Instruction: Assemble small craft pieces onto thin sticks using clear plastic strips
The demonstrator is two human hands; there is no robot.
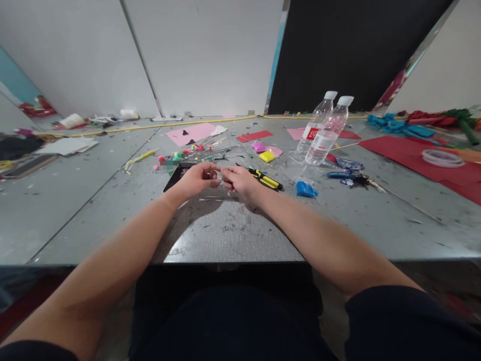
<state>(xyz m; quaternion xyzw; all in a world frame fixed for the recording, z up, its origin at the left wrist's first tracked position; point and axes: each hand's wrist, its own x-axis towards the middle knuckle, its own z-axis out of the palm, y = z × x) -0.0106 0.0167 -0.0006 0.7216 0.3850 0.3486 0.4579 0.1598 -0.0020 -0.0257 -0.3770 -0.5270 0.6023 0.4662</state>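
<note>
My left hand (199,179) and my right hand (242,181) meet fingertip to fingertip just above the table (240,230). Both are closed in a pinch, and what lies between the fingers is too small to make out. Behind my left hand, a flat black object (176,174) is partly covered by it. Just past my right hand lies a yellow and black hand tool (267,180), its far end partly hidden. Crumpled clear plastic film and small pink, green and red bits (193,149) are scattered beyond the hands.
Two clear bottles (321,140) stand at the right, near a blue packet (306,189) and keys (363,180). Yellow (267,156) and purple (258,146) packets lie ahead. Pink paper (195,133) sits further back; a red sheet (409,155) covers the far right.
</note>
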